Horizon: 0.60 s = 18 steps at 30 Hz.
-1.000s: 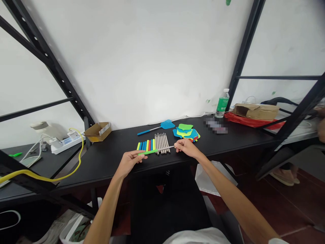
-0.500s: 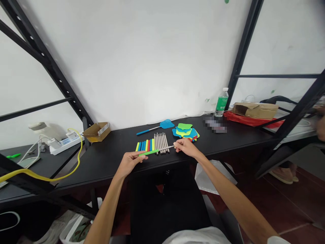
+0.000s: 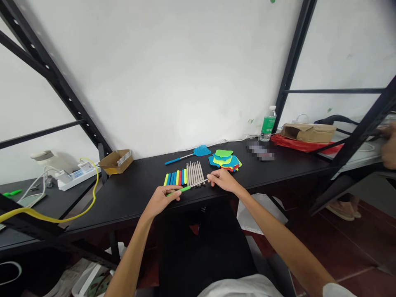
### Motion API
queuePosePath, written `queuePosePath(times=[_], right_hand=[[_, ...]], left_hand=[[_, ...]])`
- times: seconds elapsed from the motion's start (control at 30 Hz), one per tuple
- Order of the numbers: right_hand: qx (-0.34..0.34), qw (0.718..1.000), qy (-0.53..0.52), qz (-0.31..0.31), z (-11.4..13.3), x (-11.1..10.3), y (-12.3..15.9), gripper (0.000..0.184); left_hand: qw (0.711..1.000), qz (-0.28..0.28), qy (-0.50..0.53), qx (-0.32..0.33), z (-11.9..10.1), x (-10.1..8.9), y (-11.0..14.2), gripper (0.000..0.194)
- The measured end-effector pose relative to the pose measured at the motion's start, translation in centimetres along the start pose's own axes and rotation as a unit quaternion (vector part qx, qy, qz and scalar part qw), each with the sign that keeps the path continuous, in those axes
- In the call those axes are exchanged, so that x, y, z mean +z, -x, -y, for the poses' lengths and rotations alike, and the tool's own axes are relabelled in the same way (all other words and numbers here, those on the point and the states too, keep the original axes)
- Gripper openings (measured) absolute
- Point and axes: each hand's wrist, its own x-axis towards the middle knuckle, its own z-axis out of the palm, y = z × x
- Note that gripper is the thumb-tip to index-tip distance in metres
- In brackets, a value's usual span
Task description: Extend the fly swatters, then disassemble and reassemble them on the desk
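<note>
Between my hands, a green handle [image 3: 185,189] with a thin metal rod [image 3: 199,182] coming out of it is held above the table's front part. My left hand [image 3: 161,199] is closed round the green handle. With its fingertips my right hand [image 3: 221,180] pinches the far end of the rod. Behind them lie a row of yellow, blue and red handles [image 3: 175,177] and a row of metal rods [image 3: 194,172]. A pile of coloured fly swatter heads [image 3: 227,159] sits beyond my right hand. One whole blue fly swatter [image 3: 188,155] lies at the back.
The black table [image 3: 130,194] runs along a white wall. A small cardboard box [image 3: 116,161] stands left; a water bottle [image 3: 267,124] and a larger box [image 3: 307,133] on red plastic are right. A yellow cable [image 3: 94,192] hangs over the left edge. Another person's hand [image 3: 389,152] shows far right.
My right hand and the rod's end have shifted slightly left, closer to my left hand, and less rod shows. The green handle now tilts up a little more toward the right.
</note>
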Motion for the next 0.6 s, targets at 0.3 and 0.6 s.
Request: queuePosePath(times=[0.3,0.6], right_hand=[[0.026,0.995,-0.091,0.0,0.4,-0.1,0.1,0.032],[0.063,0.993,0.011,-0.102,-1.9,-6.4,-4.2,0.039]], left_hand=[[0.995,-0.066,0.072,0.002,0.6,-0.6,-0.2,0.037],[0.978,-0.105,0.177,0.034,0.9,-1.2,0.3,0.034]])
